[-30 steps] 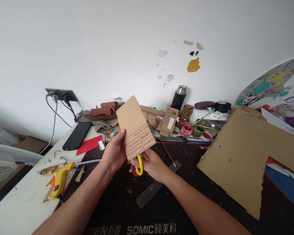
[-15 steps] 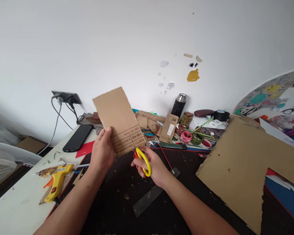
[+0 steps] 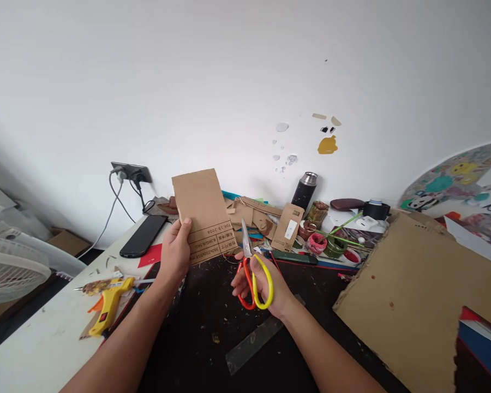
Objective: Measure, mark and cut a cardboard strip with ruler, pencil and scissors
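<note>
A rectangular piece of cardboard (image 3: 202, 202) with printed lines and text along its lower part is held up by my left hand (image 3: 175, 252), thumb on its front face at the left edge. My right hand (image 3: 264, 281) grips scissors (image 3: 246, 243) with one red and one yellow handle loop. Their metal blades point up, look closed together, and stand apart from the cardboard, just to its right. Both hands are over the dark mat (image 3: 204, 338).
A yellow glue gun (image 3: 112, 305) and a black phone (image 3: 143, 236) lie at left. Paint jars (image 3: 317, 242), a black flask (image 3: 304, 191) and cardboard scraps line the wall. A large cardboard sheet (image 3: 409, 295) covers the right. A clear strip (image 3: 253, 341) lies in front.
The scissors have come away from the cardboard's lower edge, and their blades now show pointing up. The cardboard is more upright. The whole view has shifted a little.
</note>
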The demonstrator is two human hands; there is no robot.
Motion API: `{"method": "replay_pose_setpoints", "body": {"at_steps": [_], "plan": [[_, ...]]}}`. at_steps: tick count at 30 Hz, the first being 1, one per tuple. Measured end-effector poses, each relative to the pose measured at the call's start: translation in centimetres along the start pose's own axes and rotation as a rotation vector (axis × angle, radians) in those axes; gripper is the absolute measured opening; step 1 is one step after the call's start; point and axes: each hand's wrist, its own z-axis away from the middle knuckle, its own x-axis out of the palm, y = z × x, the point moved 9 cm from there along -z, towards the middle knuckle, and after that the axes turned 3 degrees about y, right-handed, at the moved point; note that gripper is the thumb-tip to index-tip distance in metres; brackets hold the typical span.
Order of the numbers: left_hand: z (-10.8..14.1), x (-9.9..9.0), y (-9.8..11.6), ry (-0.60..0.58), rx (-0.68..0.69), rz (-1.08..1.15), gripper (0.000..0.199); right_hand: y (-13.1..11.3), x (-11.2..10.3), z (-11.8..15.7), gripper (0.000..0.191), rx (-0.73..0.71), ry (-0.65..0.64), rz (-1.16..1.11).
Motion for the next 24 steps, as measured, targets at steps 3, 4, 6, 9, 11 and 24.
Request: {"method": "replay_pose_setpoints", "body": {"at_steps": [3,4,6,9,11,24], "plan": [[0.1,0.0,0.3,0.009,0.008,-0.007,0.050,-0.1,0.5,0.2,0.080,0.013,-0.040,0.040],[0.1,0.0,0.4,0.014,0.010,-0.008,0.049,-0.2,0.6,0.3,0.081,0.010,-0.055,0.041],[0.2,0.0,0.6,0.022,0.011,-0.013,0.048,-0.4,1.0,0.4,0.085,0.005,-0.085,0.041],[0.4,0.1,0.9,0.020,0.013,-0.025,0.046,0.0,1.3,0.4,0.087,0.021,-0.092,0.070],[0.4,0.2,1.0,0.009,0.014,-0.037,0.046,0.2,1.1,0.3,0.084,0.012,-0.048,0.127],[1.7,1.4,1.1,-0.143,0.041,-0.196,0.051,0.1,0.2,0.1,0.067,-0.106,0.092,0.254]]}}
